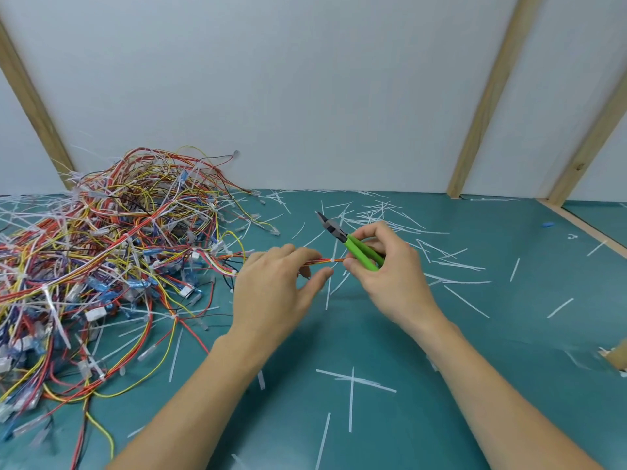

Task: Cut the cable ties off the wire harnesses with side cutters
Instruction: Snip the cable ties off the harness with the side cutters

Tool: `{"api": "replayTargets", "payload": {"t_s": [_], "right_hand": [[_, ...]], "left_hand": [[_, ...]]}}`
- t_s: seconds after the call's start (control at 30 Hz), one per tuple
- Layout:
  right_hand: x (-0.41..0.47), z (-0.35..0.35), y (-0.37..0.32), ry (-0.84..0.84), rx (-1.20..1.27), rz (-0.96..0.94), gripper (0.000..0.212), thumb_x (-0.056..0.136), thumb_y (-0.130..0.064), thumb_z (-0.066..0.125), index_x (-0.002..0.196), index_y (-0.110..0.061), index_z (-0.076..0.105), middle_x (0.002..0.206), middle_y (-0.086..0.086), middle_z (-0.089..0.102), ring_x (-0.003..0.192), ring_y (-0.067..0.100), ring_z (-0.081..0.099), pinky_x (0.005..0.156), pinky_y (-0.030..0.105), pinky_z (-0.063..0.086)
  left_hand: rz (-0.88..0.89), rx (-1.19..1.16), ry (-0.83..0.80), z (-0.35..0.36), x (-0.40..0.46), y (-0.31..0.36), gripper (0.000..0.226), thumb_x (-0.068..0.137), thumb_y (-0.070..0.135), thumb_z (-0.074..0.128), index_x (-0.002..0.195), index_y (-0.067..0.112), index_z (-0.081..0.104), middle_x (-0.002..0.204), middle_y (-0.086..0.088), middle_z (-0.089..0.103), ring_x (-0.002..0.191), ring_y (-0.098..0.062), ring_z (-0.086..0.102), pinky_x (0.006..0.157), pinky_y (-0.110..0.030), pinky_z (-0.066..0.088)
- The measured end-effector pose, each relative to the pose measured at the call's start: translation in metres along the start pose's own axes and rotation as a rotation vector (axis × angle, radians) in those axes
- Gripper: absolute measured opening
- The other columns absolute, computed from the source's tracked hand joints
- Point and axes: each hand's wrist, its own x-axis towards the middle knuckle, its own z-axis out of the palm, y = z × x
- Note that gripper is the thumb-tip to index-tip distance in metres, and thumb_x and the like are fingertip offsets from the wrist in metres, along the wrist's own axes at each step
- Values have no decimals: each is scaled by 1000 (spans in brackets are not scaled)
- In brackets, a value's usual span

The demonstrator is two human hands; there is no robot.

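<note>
Right hand (390, 269): just right of frame centre, fingers curled round the green handles of the side cutters (349, 244); its fingertips also pinch the end of a thin wire bundle.
Side cutters: dark jaws point to the upper left, clear of the wires, and look closed or nearly so.
Left hand (274, 290): at frame centre, beside the right hand, fingers curved over the same wire bundle, thumb stretched toward the right hand; the bundle passes under its fingers.
Wire bundle (322, 261): red, orange and yellow strands run level between the two hands and lead leftward into the pile.
Cable tie (332, 260): small white band round the bundle, in the gap between the hands, uncut.
Harness pile (101, 259): big tangle of red, yellow, blue and white wires with white ties and blue connectors, filling the left of the frame.
Cut tie tails (353, 385): white strips scattered over the mat, thickest in the upper middle behind the hands.
Mat (475, 351): teal work surface.
Backdrop: white wall (305, 79) with slanted wooden battens (485, 106).
Blue scrap (547, 224): small, at the right, near a wooden edge strip.
</note>
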Motion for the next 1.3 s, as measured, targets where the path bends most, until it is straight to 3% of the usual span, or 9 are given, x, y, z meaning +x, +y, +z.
{"api": "replayTargets", "payload": {"t_s": [0.17,0.27,0.33,0.47,0.63,0.87,1.0,1.17,1.3], "right_hand": [[1,2,-4,-131,101,76,28,85,-14,82,100,-26,62,84,-9,76,76,8,67,79,27,53],[4,-7,-5,-128,114,69,27,82,-21,86,99,-25,65,88,-7,78,82,9,71,83,28,55],[8,-20,-3,-87,35,-8,26,80,-25,87,97,-29,67,90,-11,77,88,8,72,85,27,55],[14,-42,4,-186,-262,-75,36,69,-54,88,94,-36,68,91,-21,72,87,8,67,85,37,56],[14,-47,15,-206,-413,-48,46,61,-77,76,92,-43,68,91,-30,70,85,3,64,82,36,55],[14,-43,17,-239,-461,-118,31,71,-60,81,94,-42,70,92,-30,68,89,1,62,87,38,52],[15,-44,17,-235,-461,-117,31,73,-52,84,98,-40,72,97,-26,69,90,4,61,94,43,49],[14,-40,16,-237,-472,-126,32,72,-52,84,100,-39,73,96,-29,68,90,3,61,96,45,47],[14,-38,16,-219,-489,-137,32,72,-55,84,99,-41,74,94,-29,68,88,3,61,93,41,48]], "left_hand": [[-206,-332,-31,9,1,-11,26,82,58,72,85,33,78,64,9,59,61,-12,54,59,-32,40],[-312,-477,-79,16,0,-16,28,79,57,73,83,30,79,58,1,57,56,-20,47,58,-36,40],[-382,-504,-146,19,-1,-19,24,81,53,76,84,30,80,60,-4,64,60,-30,54,60,-41,47],[-459,-481,-251,21,-2,-23,14,83,47,78,84,33,80,64,2,71,65,-25,63,65,-41,52],[-540,-461,-306,25,-2,-28,19,84,49,75,78,32,80,44,8,46,45,-11,35,52,-27,28],[-488,-456,-373,20,-2,-27,20,91,45,69,86,29,80,42,16,45,44,-6,37,51,-26,26],[-397,-462,-366,19,-2,-27,26,101,36,56,89,25,76,48,6,33,47,-12,27,51,-30,22],[-363,-413,-339,21,-3,-26,28,102,35,56,83,25,74,48,5,35,48,-13,29,52,-31,24],[-331,-367,-321,22,-3,-27,25,99,37,59,81,28,74,44,7,38,49,-13,35,50,-23,23]]}}
